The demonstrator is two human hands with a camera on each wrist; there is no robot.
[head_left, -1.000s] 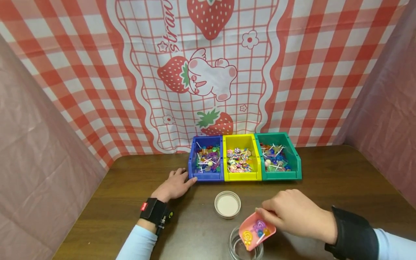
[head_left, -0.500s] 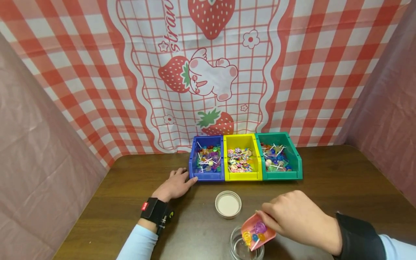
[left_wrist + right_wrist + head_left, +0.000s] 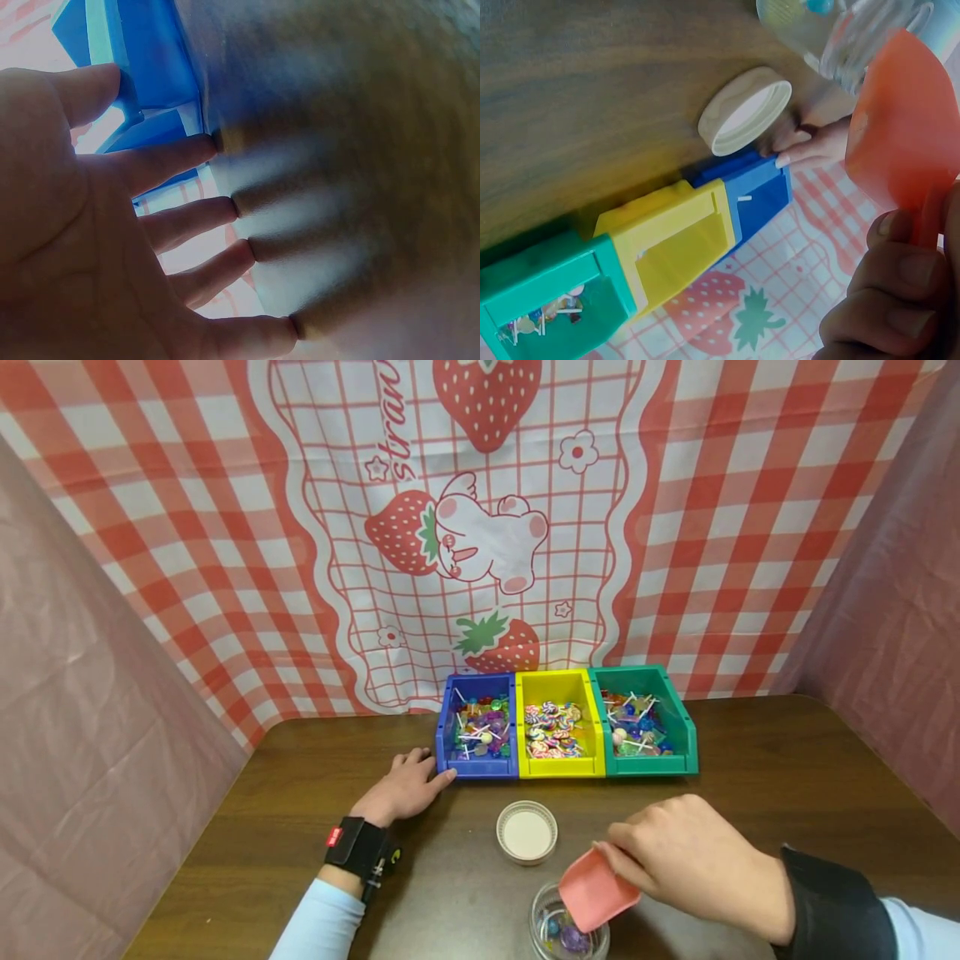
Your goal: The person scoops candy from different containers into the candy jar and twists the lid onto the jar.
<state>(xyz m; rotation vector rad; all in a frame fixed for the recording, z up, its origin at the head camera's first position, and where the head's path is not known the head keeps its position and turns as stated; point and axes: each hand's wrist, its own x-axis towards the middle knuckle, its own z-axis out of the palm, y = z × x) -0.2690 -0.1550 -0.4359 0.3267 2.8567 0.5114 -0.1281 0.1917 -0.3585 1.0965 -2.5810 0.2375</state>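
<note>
My right hand [image 3: 693, 864] grips the handle of a pink scoop [image 3: 597, 889], its fingers curled round it in the right wrist view. The scoop tilts over the mouth of a clear glass jar [image 3: 536, 935], and its bowl holds nothing. Inside the jar lie candy-like pieces, among them a purple one [image 3: 574, 938] and a blue one [image 3: 553, 927]. My left hand [image 3: 405, 787] rests with spread fingers on the table, thumb touching the front corner of the blue bin [image 3: 480, 768]. In the left wrist view the fingertips meet the tabletop.
A yellow bin [image 3: 562, 767] and a green bin [image 3: 651, 766] stand joined to the blue one, each with small candies and lollipops. A round lid [image 3: 527, 832] lies between bins and jar. Behind hangs a red-and-white checked cloth [image 3: 720, 543] at the edge of the wooden table [image 3: 285, 827].
The right hand has tipped the pink scoop further, and the candies that were in it have dropped into the jar. The left hand has stayed in place.
</note>
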